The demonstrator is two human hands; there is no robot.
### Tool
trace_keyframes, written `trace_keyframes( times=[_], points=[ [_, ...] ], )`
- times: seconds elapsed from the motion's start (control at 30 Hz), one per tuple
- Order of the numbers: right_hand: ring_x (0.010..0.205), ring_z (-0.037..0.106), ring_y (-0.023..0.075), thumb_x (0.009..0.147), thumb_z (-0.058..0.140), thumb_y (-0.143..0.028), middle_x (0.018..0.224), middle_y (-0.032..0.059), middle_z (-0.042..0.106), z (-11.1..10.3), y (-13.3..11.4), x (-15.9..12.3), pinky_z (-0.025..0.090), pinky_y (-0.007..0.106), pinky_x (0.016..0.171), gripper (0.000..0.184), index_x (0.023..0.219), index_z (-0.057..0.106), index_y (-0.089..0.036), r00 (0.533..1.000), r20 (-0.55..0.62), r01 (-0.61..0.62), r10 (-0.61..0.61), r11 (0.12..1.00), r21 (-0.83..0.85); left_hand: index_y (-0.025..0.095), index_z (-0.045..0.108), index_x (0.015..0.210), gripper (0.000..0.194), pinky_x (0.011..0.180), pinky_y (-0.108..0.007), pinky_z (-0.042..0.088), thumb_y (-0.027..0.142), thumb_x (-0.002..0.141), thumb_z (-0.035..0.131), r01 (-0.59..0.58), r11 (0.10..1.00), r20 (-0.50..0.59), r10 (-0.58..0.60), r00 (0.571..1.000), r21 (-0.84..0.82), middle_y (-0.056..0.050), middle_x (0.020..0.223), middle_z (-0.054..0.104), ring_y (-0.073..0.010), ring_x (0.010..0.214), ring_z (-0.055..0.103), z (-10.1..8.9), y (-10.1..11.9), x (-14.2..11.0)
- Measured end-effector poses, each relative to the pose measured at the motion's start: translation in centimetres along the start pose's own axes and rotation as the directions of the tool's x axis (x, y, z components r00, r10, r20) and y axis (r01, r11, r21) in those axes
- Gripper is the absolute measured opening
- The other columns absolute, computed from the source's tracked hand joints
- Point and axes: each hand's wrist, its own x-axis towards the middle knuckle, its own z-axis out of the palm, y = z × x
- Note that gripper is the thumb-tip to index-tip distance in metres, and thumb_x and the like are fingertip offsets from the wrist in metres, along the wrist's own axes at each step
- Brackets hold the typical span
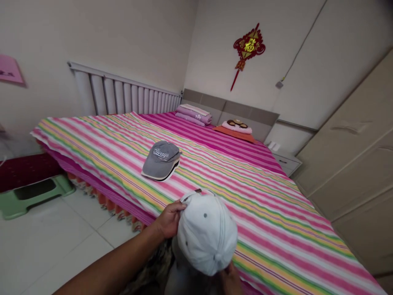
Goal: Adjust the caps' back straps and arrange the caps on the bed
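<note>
A white baseball cap (206, 231) is held up over the near edge of the bed, its rounded crown toward me and its strap opening at the far side. My left hand (170, 219) pinches the cap's rim at the left, fingers closed on it. Low on the right, my right hand (230, 278) grips the near part of the cap; its fingers are mostly hidden beneath it. On the striped bedspread (264, 209) ahead lies a grey cap (161, 160) with white lettering, with at least one other brim showing beneath its own.
Folded purple bedding (193, 114) and a folded pink item (236, 125) on orange cloth lie by the headboard (227, 112). A white radiator (123, 90) lines the left wall. A green stool (37, 192) stands on the tiled floor; a wardrobe (353, 164) is at right.
</note>
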Motion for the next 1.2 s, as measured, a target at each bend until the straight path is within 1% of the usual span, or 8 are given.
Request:
trace_keyframes(
  times=[0.07,0.2,0.33,0.43,0.53,0.8,1.07,1.2],
  points=[
    [0.09,0.06,0.0237,0.057,0.068,-0.046,0.095,0.0043,0.068,-0.3,-4.3,0.4,0.048,0.031,0.073,0.045,0.095,0.064,-0.022,0.998,-0.071,0.008,-0.002,0.997,0.081,0.013,0.067,0.084,0.03,0.072,-0.033,0.045,0.014,0.056,0.054,0.035,0.999,0.063,-0.035,0.997,0.014,-0.005,0.062,0.067,-0.0221,0.068,0.063,0.4,-0.1,-0.2],
    [0.101,0.055,0.0211,0.067,0.06,-0.054,0.11,0.0083,0.062,0.7,-12.2,-0.2,0.042,0.029,0.083,0.049,0.1,0.061,-0.019,0.987,0.017,0.155,-0.158,0.981,0.12,0.011,0.067,0.078,0.028,0.057,-0.026,0.043,0.016,0.053,0.056,0.078,0.995,0.152,-0.088,0.984,0.069,-0.005,0.057,0.064,-0.0175,0.056,0.06,1.0,-0.3,-0.9],
    [0.067,0.057,0.0149,0.073,0.057,-0.049,0.082,0.0065,0.066,2.0,-15.8,-1.3,0.044,0.026,0.065,0.041,0.096,0.062,-0.016,0.895,0.418,0.135,-0.156,0.988,0.079,0.008,0.067,0.074,0.027,0.05,-0.022,0.039,0.019,0.05,0.061,0.067,0.995,0.175,-0.08,0.981,0.08,-0.005,0.055,0.062,-0.0127,0.047,0.054,1.1,-0.2,-1.3],
    [0.046,0.045,0.0081,0.072,0.062,-0.043,0.055,0.0,0.057,2.7,-16.4,-2.0,0.033,0.019,0.046,0.031,0.08,0.061,-0.013,0.837,0.531,0.101,-0.133,0.991,0.088,0.008,0.067,0.071,0.025,0.052,-0.023,0.039,0.025,0.052,0.064,0.046,0.993,0.168,-0.063,0.984,0.107,-0.005,0.055,0.061,-0.0125,0.048,0.053,1.0,0.0,-1.6],
    [0.039,0.039,0.0051,0.072,0.064,-0.038,0.045,-0.0034,0.051,3.3,-16.5,-2.6,0.026,0.018,0.041,0.025,0.071,0.055,-0.014,0.85,0.512,0.052,-0.127,0.986,0.157,0.008,0.066,0.067,0.023,0.054,-0.022,0.039,0.027,0.054,0.069,0.058,0.981,0.122,-0.082,0.989,0.185,-0.004,0.057,0.061,-0.0111,0.051,0.052,1.1,0.3,-1.9],
    [0.039,0.039,0.0047,0.073,0.063,-0.034,0.047,-0.0039,0.052,3.6,-16.5,-3.4,0.027,0.018,0.041,0.021,0.077,0.055,-0.016,0.842,0.518,0.054,-0.151,0.979,0.199,0.011,0.065,0.068,0.038,0.049,-0.016,0.03,0.031,0.039,0.081,0.166,0.902,0.034,-0.196,0.98,0.398,0.002,0.057,0.056,-0.005,0.05,0.044,2.1,1.4,-1.7],
    [0.05,0.044,0.0077,0.077,0.059,-0.032,0.056,-0.0007,0.054,3.1,-17.6,-3.9,0.03,0.021,0.05,0.019,0.073,0.054,-0.014,0.772,0.614,0.092,-0.165,0.985,0.148,0.014,0.063,0.079,0.026,0.057,-0.018,0.032,0.03,0.061,0.071,0.104,0.642,0.181,-0.362,0.915,0.76,0.003,0.066,0.053,-0.0072,0.06,0.043,5.7,4.9,-2.2],
    [0.046,0.038,0.0062,0.077,0.059,-0.035,0.05,-0.0034,0.047,3.0,-17.7,-4.2,0.025,0.02,0.046,0.021,0.072,0.054,-0.015,0.768,0.626,0.041,-0.133,0.986,0.159,0.015,0.062,0.076,0.029,0.056,-0.018,0.031,0.033,0.057,0.073,0.159,0.706,0.17,-0.371,0.913,0.69,0.004,0.063,0.052,-0.0063,0.057,0.043,6.1,4.5,-2.5]
  ],
)
